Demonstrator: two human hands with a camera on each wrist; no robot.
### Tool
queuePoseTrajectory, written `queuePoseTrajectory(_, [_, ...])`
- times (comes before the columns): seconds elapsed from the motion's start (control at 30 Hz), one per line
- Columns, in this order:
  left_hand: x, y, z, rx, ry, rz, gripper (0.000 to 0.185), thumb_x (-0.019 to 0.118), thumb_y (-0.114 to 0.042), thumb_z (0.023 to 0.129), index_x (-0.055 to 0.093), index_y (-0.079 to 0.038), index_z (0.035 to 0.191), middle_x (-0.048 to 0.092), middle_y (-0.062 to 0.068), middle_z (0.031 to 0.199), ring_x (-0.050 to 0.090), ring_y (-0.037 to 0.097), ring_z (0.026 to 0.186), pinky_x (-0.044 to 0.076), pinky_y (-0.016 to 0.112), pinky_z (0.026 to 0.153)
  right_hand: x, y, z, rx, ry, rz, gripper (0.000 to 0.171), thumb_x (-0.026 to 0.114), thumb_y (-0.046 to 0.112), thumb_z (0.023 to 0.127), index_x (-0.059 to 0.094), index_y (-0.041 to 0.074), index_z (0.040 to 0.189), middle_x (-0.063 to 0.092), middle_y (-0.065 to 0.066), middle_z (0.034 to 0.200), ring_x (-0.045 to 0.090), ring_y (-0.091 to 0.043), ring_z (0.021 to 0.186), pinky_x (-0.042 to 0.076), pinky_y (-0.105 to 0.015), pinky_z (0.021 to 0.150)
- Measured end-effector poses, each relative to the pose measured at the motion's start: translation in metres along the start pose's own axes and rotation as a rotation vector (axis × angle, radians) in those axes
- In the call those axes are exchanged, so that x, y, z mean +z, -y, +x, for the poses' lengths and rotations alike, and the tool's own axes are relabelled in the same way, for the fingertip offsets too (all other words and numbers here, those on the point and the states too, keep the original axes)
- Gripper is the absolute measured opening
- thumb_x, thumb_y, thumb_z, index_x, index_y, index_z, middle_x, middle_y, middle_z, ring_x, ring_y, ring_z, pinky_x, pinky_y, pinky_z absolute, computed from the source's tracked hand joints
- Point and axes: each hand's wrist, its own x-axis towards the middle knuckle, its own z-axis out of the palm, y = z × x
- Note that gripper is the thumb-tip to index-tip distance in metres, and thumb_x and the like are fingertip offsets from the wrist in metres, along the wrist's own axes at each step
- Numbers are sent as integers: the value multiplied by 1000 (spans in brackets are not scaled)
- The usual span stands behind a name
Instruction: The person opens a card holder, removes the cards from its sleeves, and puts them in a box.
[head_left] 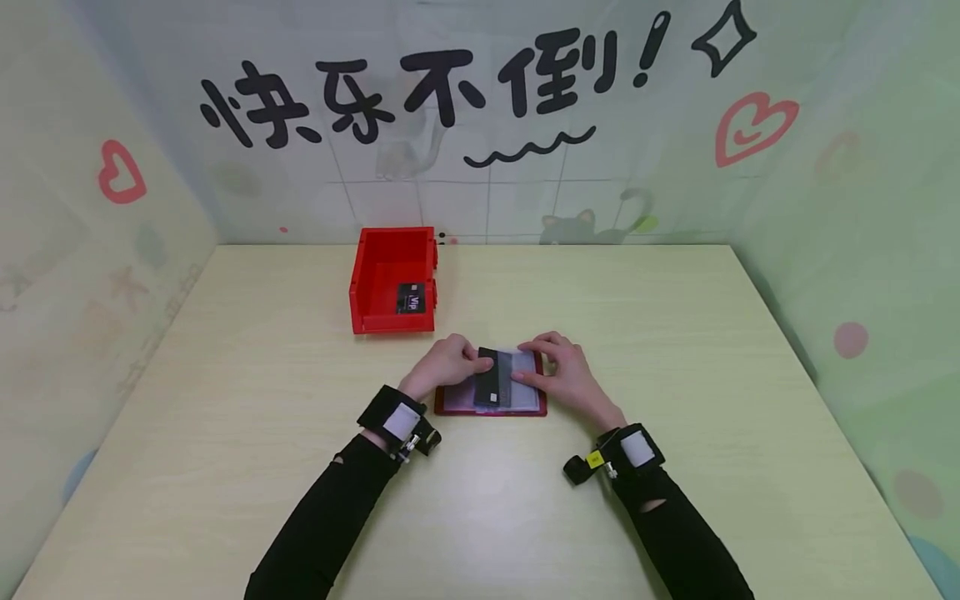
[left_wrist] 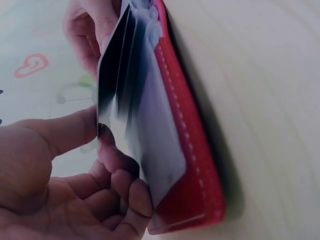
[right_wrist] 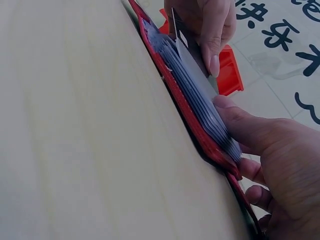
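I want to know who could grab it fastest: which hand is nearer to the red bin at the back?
Left. The left hand sits just below the red bin, pinching a black card; the right hand rests farther right on the card holder.

A pale wooden table [head_left: 225, 467] bears a red bin [head_left: 372, 287] and red card holder [head_left: 491, 410]

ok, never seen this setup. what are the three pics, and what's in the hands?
No robot: a person with a camera strapped to each wrist and one on the head. The big picture is the head view; the other two look along each hand. On the table lies an open red card holder with clear sleeves. The left hand pinches a dark card at a sleeve; the right hand steadies the sleeves. Behind stands a red bin with another card in it.
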Motion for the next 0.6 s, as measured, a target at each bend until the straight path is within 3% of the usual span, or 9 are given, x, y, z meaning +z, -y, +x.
queuePoseTrajectory(0.3, [1,6,-3,42,-152,-55,28,66,-21,97,67,3,110,72,19,102,62,23,85,50,24,67,-2,2,-1,-19,-14,-8,45,83,29,83,72,10,121,63,-11,117,53,-27,99,31,-38,89])
queuePoseTrajectory(0.6, [-4,23,-7,80,-254,-148,32,66,-18,97,66,5,120,72,24,115,70,30,95,58,31,77,-1,3,-1,-31,-19,3,44,84,28,81,72,9,120,63,-11,116,53,-27,99,31,-38,89])
